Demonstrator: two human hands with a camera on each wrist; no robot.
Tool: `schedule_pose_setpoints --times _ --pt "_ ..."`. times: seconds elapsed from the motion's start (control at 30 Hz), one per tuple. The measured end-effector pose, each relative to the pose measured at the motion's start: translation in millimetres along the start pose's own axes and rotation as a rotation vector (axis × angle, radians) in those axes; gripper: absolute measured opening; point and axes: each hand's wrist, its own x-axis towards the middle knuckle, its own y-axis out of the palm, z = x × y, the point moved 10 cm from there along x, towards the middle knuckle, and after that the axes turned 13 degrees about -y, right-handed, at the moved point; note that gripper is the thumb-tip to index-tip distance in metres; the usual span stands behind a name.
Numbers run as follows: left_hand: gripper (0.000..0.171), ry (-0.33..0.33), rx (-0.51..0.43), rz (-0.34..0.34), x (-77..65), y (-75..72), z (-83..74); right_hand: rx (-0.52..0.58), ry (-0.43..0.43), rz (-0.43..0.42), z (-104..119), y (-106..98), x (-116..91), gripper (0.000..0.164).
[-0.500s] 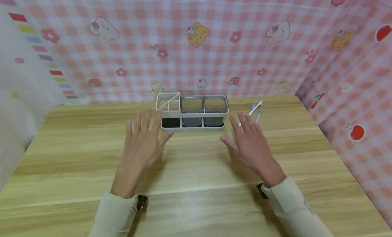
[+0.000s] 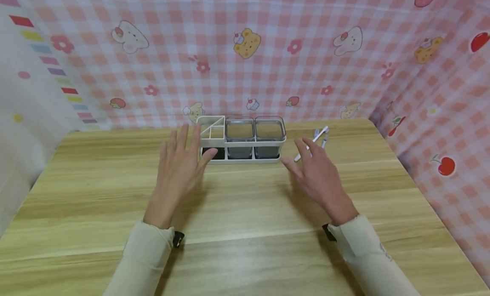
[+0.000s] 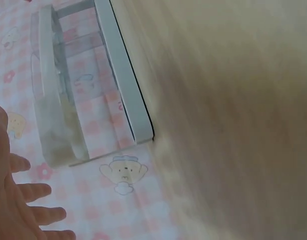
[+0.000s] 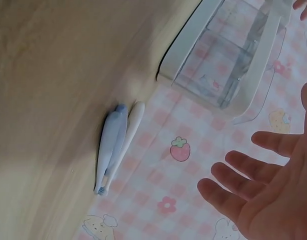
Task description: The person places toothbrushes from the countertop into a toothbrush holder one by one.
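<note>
A white toothbrush holder stands at the back middle, with a divided compartment on its left and two clear cups set in its other openings. My left hand hovers before its left end, fingers spread and straight, the fingertips overlapping the divided part in the head view. To the right of the holder lie a white toothbrush and blue toothbrushes, close together. Over their near ends is my right hand, fingers relaxed and slightly bent, gripping nothing; it partly hides them in the head view.
The wood-grain table carries all of this. Behind it hangs a pink checked cloth with cartoon prints, which continues along the right side. A pale cloth borders the left.
Both hands have shifted: the left has gone slightly forward toward the holder, and the right has moved a little rightward, its fingers bending down by the toothbrushes. The holder and brushes stay put.
</note>
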Motion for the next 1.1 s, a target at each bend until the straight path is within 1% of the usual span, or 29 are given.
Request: schedule_pose_setpoints --times 0.07,0.13,0.23,0.3,0.4,0.5,0.63,0.73,0.8,0.93,1.1 --pt "0.077 0.011 0.017 -0.011 5.5 -2.4 -1.7 0.016 0.019 -0.009 -7 -3 1 0.068" --pt "0.074 0.045 0.006 -0.056 10.3 -7.6 -3.9 0.047 0.037 -0.022 -19 -7 3 0.066" --pt "0.074 0.075 -0.051 -0.104 16.4 -13.2 -4.3 0.127 0.083 -0.022 -45 -13 4 0.061" --pt "0.075 0.077 -0.086 -0.133 20.3 -13.9 -2.7 0.179 0.127 -0.006 -66 -14 3 0.057" --pt "0.080 0.020 -0.116 -0.097 26.9 -7.3 2.8 0.237 0.215 0.047 -95 -11 -1 0.056" --pt "0.078 -0.017 -0.159 -0.070 31.2 -1.8 6.6 0.292 0.292 0.097 -115 -4 -4 0.058" --pt "0.070 -0.044 -0.212 -0.044 34.6 1.7 10.0 0.417 0.382 0.171 -132 13 -7 0.059" --pt "0.066 -0.054 -0.254 -0.025 35.2 0.8 11.8 0.471 0.425 0.214 -138 27 -6 0.055" --pt "0.064 -0.062 -0.293 -0.017 36.2 -0.5 12.8 0.481 0.444 0.225 -142 33 -4 0.051" --pt "0.060 -0.069 -0.360 -0.005 38.3 -2.3 13.1 0.482 0.477 0.205 -149 38 2 0.042" --pt "0.060 -0.071 -0.380 0.017 39.6 -0.7 10.2 0.461 0.535 0.175 -159 38 4 0.032"
